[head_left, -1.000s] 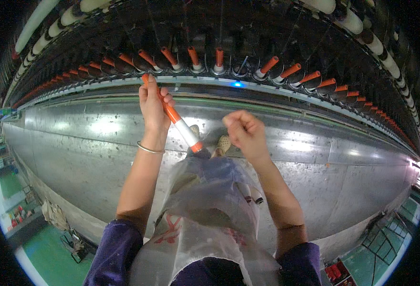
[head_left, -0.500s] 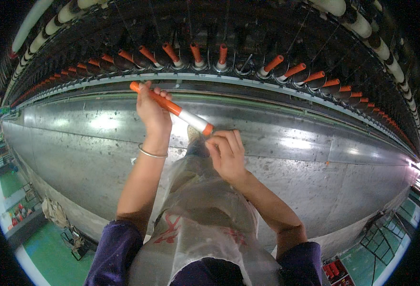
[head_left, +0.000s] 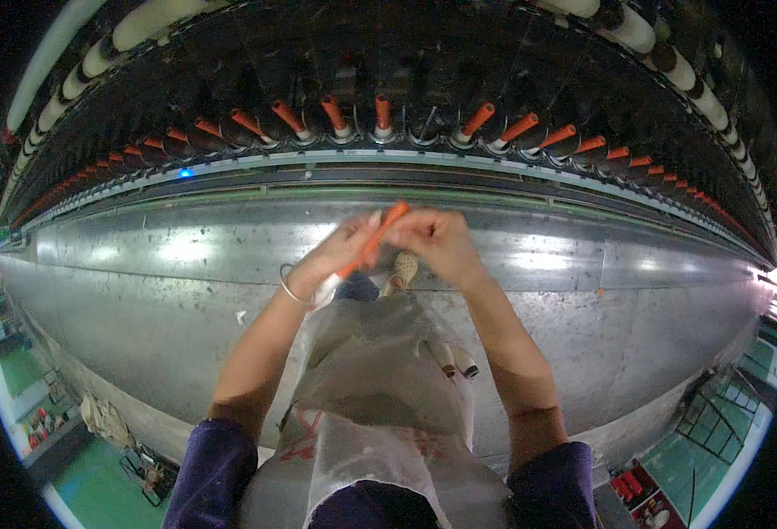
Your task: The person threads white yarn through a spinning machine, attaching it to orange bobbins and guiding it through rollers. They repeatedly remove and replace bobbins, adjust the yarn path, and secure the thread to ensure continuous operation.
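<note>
Orange tube [head_left: 373,240] is being held slantwise in the L hand [head_left: 346,249], fingers being wrapped approx. round its middle; its top end is being left sticking out above them, next to the R fingertips. A whitish lower part is being shown below the L fingers, but blurred. The R hand [head_left: 437,242] is being held w/ fingers bent and thumb drawn in close to the tube's upper part; whether contact is being made, or a thread is being pinched, can't be told.

Main risk, prob.: the tube being knocked out of the L grip if it's being pushed sideways by the R fingers, as support is apparently being given by one hand only. If dropped, it'd likely be lost down past the fingers, onto the shoe [head_left: 403,269] or the metal floor [head_left: 529,339], and maybe dirtied.

2nd risk: the bracelet [head_left: 293,288] is being worn just behind the L fingers, near the pale part; any wound yarn there could be getting rubbed or snagged, if the wrist is being turned.

3rd: the row of orange tubes [head_left: 382,113] is being kept well beyond the fingertips, w/ a bare spindle [head_left: 427,126] among them; neighbours could be getting bumped if a hand is being swung fwd too fast.
</note>
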Demonstrator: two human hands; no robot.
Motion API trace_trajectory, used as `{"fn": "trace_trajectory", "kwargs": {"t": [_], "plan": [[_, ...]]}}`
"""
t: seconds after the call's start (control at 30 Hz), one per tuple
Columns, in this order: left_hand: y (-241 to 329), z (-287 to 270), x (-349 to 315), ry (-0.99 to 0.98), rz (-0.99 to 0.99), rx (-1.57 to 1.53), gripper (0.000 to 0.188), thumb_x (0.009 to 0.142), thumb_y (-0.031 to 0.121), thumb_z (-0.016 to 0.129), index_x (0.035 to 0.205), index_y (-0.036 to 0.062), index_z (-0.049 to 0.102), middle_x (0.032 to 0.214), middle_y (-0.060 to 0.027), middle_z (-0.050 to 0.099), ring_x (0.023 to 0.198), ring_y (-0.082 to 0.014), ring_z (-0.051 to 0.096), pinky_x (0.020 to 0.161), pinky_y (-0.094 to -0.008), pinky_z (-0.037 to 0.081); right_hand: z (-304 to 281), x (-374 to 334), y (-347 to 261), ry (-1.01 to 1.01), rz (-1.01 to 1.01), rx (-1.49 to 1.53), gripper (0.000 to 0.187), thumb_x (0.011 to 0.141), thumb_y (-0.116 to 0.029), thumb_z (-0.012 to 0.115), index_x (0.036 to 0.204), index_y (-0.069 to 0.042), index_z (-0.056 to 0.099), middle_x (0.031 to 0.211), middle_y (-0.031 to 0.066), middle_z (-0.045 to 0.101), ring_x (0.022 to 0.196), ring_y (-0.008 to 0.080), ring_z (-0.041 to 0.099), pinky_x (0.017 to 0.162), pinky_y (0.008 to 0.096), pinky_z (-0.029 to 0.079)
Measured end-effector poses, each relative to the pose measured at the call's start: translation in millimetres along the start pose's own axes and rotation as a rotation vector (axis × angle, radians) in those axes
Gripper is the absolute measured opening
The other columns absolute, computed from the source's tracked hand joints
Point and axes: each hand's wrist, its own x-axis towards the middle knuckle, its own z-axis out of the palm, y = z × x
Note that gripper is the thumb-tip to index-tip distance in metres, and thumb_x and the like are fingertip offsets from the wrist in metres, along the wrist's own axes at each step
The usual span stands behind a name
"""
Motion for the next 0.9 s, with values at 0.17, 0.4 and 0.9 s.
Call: {"fn": "trace_trajectory", "kwargs": {"t": [0.17,0.4,0.9], "plan": [[-16,-33,-23,-0.072,-0.478,0.307,0.038,0.089,0.042,0.043,0.086,0.0048,0.051,0.057,0.0029,0.042,0.047,-0.0047,0.038,0.040,-0.0196,0.033,11,27,39,0.349,-0.213,-0.529,0.004,0.070,-0.005,0.063,0.072,-0.007,0.062,0.073,0.0068,0.054,0.070,0.0238,0.053,0.062,0.0331,0.044],[11,-159,-96,-0.174,-0.508,0.492,0.026,0.087,0.031,0.053,0.083,0.0057,0.050,0.057,0.0040,0.038,0.047,-0.0043,0.033,0.041,-0.0211,0.029,-34,54,92,0.677,-0.117,-0.602,0.007,0.070,-0.009,0.058,0.075,-0.005,0.057,0.081,0.0124,0.057,0.076,0.0317,0.056,0.064,0.0400,0.046],[47,-240,-127,0.543,-0.229,0.190,0.033,0.084,0.040,0.053,0.086,0.0073,0.055,0.061,0.0011,0.046,0.047,-0.0076,0.042,0.042,-0.0234,0.034,-36,100,80,0.058,0.169,-1.148,0.019,0.073,-0.007,0.051,0.090,-0.003,0.059,0.108,0.0162,0.055,0.081,0.0304,0.059,0.068,0.0402,0.049]]}}
